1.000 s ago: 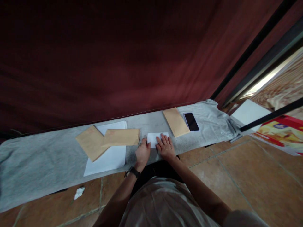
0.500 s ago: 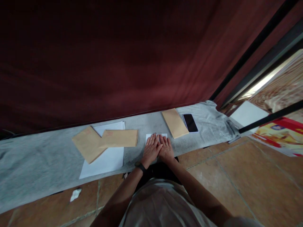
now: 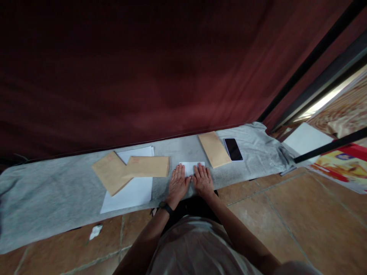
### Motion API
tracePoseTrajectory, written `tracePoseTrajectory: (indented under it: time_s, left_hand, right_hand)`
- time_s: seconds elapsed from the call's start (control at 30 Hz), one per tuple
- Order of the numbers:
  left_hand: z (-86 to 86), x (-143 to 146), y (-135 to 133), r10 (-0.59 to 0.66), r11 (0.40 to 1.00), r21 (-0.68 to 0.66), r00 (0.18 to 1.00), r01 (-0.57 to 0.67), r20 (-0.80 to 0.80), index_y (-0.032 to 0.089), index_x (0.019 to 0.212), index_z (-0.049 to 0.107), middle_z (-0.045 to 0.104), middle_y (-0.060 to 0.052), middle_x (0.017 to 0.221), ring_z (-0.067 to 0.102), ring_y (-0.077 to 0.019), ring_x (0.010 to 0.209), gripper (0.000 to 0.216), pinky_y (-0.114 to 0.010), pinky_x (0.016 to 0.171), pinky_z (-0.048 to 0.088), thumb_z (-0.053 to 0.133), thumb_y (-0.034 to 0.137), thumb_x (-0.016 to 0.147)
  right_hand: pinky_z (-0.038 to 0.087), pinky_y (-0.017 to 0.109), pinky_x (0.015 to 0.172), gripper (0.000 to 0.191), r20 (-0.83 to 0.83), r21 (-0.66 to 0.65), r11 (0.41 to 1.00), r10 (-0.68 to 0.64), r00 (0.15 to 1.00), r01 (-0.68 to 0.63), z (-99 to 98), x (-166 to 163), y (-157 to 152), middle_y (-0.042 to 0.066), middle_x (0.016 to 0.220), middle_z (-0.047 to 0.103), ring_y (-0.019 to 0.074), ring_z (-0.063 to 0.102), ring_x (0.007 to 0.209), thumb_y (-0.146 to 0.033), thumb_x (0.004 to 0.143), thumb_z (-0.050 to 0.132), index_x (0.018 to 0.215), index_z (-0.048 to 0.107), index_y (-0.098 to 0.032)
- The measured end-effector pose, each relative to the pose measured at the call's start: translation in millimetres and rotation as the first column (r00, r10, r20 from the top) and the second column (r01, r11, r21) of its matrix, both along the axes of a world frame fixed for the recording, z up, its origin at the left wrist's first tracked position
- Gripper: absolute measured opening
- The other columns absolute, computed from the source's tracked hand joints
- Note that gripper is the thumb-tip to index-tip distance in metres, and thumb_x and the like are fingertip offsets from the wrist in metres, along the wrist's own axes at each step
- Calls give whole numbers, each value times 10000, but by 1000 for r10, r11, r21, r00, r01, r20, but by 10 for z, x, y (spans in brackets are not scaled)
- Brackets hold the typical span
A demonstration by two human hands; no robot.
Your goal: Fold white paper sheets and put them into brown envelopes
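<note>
A small folded white paper (image 3: 190, 167) lies on the grey cloth (image 3: 57, 194) in front of me. My left hand (image 3: 177, 184) rests flat on its left part, fingers stretched out, a dark watch on the wrist. My right hand (image 3: 203, 180) lies flat on its right part, fingers straight. The two hands sit side by side with a narrow gap between them. Neither hand holds anything.
Two brown envelopes (image 3: 110, 172) (image 3: 147, 166) lie over white sheets (image 3: 129, 191) to the left. Another brown envelope (image 3: 213, 149) and a black phone (image 3: 233, 149) lie to the right. A dark red curtain hangs behind. A crumpled scrap (image 3: 95, 231) sits on the tiled floor.
My left hand moved from the paper's left edge onto the paper, met the right hand, and the two have now slid slightly apart, flat on the paper.
</note>
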State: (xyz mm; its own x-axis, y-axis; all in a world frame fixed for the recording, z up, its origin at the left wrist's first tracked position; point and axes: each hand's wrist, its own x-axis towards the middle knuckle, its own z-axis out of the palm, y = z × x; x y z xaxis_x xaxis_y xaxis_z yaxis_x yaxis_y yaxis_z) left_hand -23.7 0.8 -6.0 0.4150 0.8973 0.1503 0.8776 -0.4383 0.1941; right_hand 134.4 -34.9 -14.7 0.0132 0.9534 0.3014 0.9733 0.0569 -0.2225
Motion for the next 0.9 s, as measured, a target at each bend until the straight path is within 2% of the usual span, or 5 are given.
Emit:
tracePoseTrajectory:
  time_s: [0.27,0.33,0.47,0.7,0.9]
  left_hand:
    - [159,-203,-215,-28,997,79,998,24,52,93,1498,412,473,-170,1538,394,-278,1461,520,-469,1189,344,391,277,1012]
    - [256,-303,-202,42,989,140,995,-55,89,135,1482,435,537,-156,1475,445,-285,1413,493,-472,1161,371,412,273,1009]
    - [353,-511,-42,236,945,208,966,-254,107,84,1386,497,633,-201,1246,568,-320,1211,457,-463,1043,449,455,327,1001]
    - [289,-658,182,215,959,196,976,-203,-44,141,1154,618,682,-137,1079,623,-290,1025,263,-421,901,482,430,201,981]
    - [506,-635,156,219,953,197,972,-231,81,174,1006,638,692,-104,981,643,-262,969,188,-386,866,495,455,186,962]
  right_hand:
    - [249,518,1184,581,1,74,997,-23,1000,23,-97,11,-23,214,1591,367,346,378,1455,-384,1038,402,1546,384,-102]
    - [253,522,1181,586,2,77,997,-22,1000,21,-110,11,-23,215,1590,367,349,380,1453,-390,1038,397,1551,377,-107]
    - [250,529,1181,591,7,87,996,-15,1000,15,-122,15,-29,207,1588,375,351,391,1445,-393,1034,392,1556,370,-116]
    - [270,526,1173,572,44,112,993,-26,999,21,-140,4,-22,201,1579,396,340,398,1442,-390,1040,372,1543,395,-117]
    - [263,577,1175,541,-43,95,995,-7,999,11,-131,10,-37,221,1567,401,350,382,1455,-377,1037,388,1496,465,-101]
